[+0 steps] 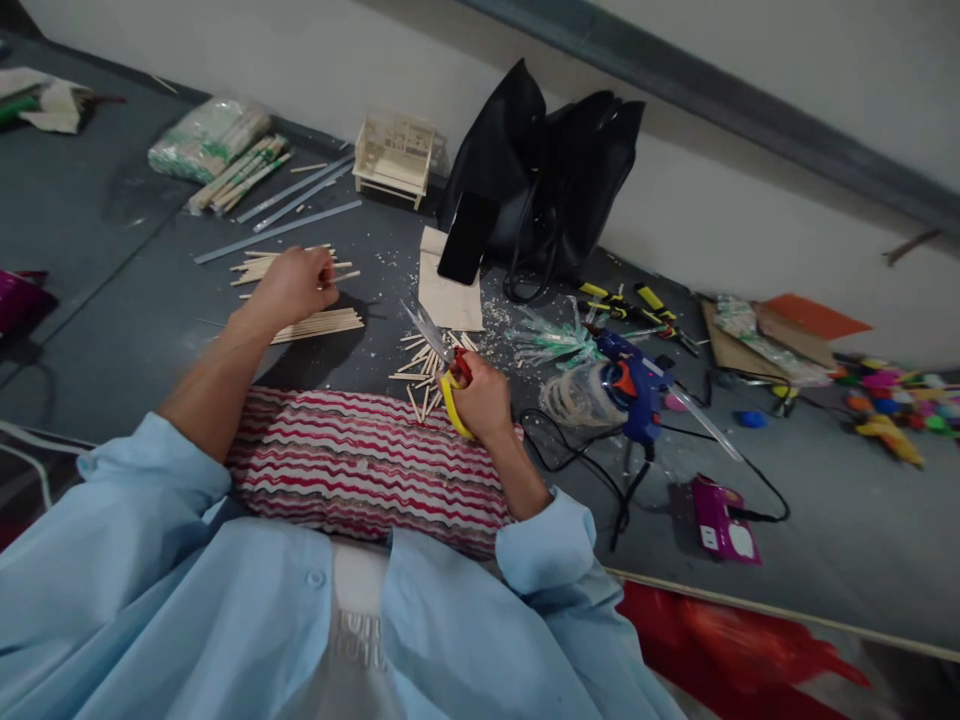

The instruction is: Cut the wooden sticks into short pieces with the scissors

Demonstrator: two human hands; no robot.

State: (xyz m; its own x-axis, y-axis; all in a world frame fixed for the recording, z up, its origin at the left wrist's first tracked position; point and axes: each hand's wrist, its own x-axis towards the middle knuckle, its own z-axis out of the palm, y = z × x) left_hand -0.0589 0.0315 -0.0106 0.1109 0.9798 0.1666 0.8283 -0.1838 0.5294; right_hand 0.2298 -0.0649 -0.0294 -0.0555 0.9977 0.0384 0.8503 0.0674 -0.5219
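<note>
The right hand grips one pair of scissors; left grip, I can't tell.

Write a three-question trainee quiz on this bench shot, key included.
1. Which hand holds the scissors?
2. The left hand is nearest to: (a) the phone; (b) the long pale sticks; (c) the glue gun.
3. Fill in: the glue gun's body is mostly ____ in colour.

Key: 1. The right hand. 2. b. 3. Blue.
</note>
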